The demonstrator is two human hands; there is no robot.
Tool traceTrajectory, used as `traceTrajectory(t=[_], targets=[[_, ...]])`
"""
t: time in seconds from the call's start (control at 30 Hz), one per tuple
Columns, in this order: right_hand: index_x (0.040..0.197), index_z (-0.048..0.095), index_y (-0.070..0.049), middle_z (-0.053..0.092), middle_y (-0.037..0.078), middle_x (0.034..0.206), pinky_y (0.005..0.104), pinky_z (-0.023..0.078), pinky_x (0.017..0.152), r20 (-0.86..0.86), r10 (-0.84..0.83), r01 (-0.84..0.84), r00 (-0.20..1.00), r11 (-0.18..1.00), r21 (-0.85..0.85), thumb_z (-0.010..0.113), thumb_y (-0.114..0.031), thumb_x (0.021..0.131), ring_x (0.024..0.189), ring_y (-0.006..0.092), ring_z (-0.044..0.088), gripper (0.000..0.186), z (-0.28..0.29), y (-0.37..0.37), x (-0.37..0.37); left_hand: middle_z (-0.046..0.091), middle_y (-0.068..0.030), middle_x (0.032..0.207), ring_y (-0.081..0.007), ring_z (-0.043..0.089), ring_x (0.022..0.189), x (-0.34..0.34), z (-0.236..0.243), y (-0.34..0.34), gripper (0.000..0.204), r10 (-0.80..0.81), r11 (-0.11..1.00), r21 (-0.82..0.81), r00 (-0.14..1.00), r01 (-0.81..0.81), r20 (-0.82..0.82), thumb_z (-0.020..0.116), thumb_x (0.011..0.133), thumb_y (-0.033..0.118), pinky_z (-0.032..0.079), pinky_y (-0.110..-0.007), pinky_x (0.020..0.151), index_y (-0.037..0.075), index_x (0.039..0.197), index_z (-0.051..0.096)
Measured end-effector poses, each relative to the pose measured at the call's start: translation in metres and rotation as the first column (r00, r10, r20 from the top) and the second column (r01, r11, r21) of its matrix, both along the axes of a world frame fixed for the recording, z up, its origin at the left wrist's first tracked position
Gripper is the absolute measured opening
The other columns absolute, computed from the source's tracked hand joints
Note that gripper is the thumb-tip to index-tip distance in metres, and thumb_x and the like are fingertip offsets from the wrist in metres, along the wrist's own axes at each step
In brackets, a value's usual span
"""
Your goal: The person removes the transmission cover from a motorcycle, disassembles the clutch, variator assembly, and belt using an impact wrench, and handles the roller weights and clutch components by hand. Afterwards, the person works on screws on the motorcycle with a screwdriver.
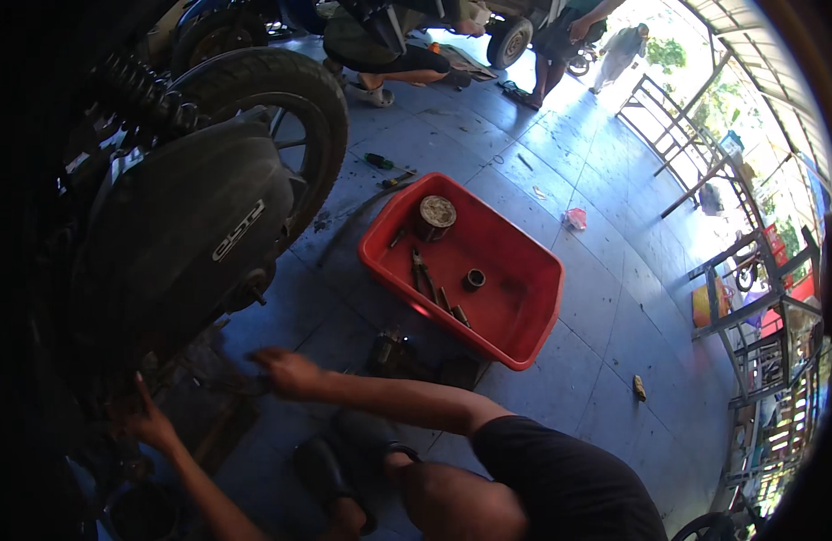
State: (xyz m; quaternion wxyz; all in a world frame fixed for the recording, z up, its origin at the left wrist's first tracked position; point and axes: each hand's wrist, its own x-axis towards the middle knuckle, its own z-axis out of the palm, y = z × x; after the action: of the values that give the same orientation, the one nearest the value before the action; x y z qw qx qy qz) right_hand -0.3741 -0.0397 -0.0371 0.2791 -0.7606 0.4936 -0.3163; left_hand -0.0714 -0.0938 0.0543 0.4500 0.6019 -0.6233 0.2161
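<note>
A dark scooter stands at the left, its black drive-side cover [177, 207] and rear wheel [333, 135] facing me. Below that cover, my left hand [148, 420] reaches to the shadowed underside, with its index finger stretched out. My right hand [288, 371] is closed in front of the same low area. It is slightly blurred, and whatever its fingers hold is hidden. Between the hands, dark greasy parts lie in shadow, too dim to name. A red plastic tub [544, 338] stands beyond my right forearm, holding pliers [419, 272], a tin [436, 216] and a metal ring [474, 279].
A green-handled screwdriver [380, 162] lies on the tiled floor behind the tub. A dark metal part [393, 353] sits just past my right forearm. People crouch and stand at the back. Metal frames [749, 311] line the right side. Crumpled plastic [575, 218] lies right of the tub.
</note>
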Motion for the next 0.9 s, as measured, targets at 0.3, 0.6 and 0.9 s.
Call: traceTrajectory(t=[0.3, 0.6, 0.9], targets=[[0.105, 0.058, 0.007, 0.059, 0.029, 0.105, 0.0470, 0.045, 0.090, 0.201, 0.177, -0.073, 0.964, 0.896, -0.439, 0.060, -0.014, 0.076, 0.103, 0.0441, 0.054, 0.036, 0.049, -0.117, 0.166, 0.052, -0.0147, 0.134, -0.0299, 0.055, 0.117, 0.060, -0.046, -0.019, 0.042, 0.030, 1.000, 0.007, 0.995, -0.030, -0.091, 0.064, 0.090, 0.020, 0.043, -0.040, 0.101, 0.007, 0.129, 0.056], [0.101, 0.065, -0.003, 0.065, 0.020, 0.092, 0.0484, 0.050, 0.067, 0.000, 0.135, -0.114, 0.991, 0.839, -0.532, 0.063, -0.020, 0.078, 0.081, 0.0326, 0.065, 0.029, 0.060, -0.126, 0.151, 0.053, -0.0195, 0.130, -0.0328, 0.054, 0.117, 0.068, -0.053, -0.026, 0.042, 0.125, 0.992, -0.010, 0.947, -0.128, 0.295, 0.065, 0.089, 0.025, 0.042, -0.042, 0.102, 0.007, 0.127, 0.057], [0.101, 0.066, -0.006, 0.067, 0.017, 0.085, 0.0430, 0.054, 0.069, 0.231, 0.294, -0.238, 0.928, 0.941, -0.242, 0.060, -0.030, 0.085, 0.079, 0.0346, 0.066, 0.029, 0.065, -0.132, 0.144, 0.054, -0.0243, 0.126, -0.0357, 0.053, 0.116, 0.084, -0.044, -0.023, 0.043, 0.214, 0.975, -0.105, 0.708, -0.195, 0.673, 0.066, 0.089, 0.030, 0.042, -0.043, 0.102, 0.008, 0.125, 0.058]])
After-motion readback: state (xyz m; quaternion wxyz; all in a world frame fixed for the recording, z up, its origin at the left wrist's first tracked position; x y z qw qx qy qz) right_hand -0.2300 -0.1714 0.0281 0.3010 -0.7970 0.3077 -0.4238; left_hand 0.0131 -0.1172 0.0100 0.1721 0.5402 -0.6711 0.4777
